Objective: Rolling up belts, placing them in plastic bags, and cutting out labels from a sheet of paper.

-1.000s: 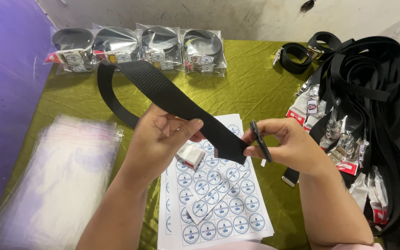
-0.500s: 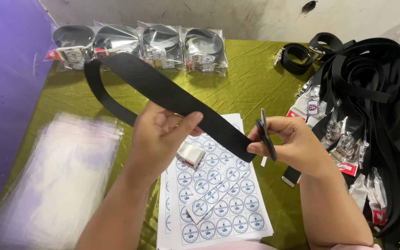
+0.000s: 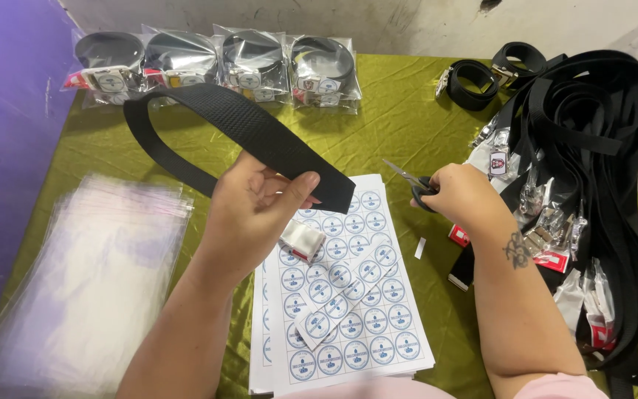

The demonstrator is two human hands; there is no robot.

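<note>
My left hand (image 3: 256, 210) grips a black woven belt (image 3: 223, 125) that loops up and back to the left above the table; its cut end points right, near the sticker sheet. A small white tag with a red edge (image 3: 303, 241) hangs under that hand. My right hand (image 3: 461, 196) holds black-handled scissors (image 3: 410, 180), blades pointing left toward the belt's end but apart from it. A thin white strip (image 3: 420, 248) lies on the green cloth below the scissors.
A stack of round-sticker sheets (image 3: 341, 295) lies in front. Clear plastic bags (image 3: 86, 281) are piled at left. Several bagged belts (image 3: 215, 63) line the far edge. A heap of black belts with buckles and tags (image 3: 592, 185) fills the right; two coiled belts (image 3: 492, 70) sit behind.
My right hand has let go of the belt's end and moved right with the scissors. The belt's end now hangs free from my left hand.
</note>
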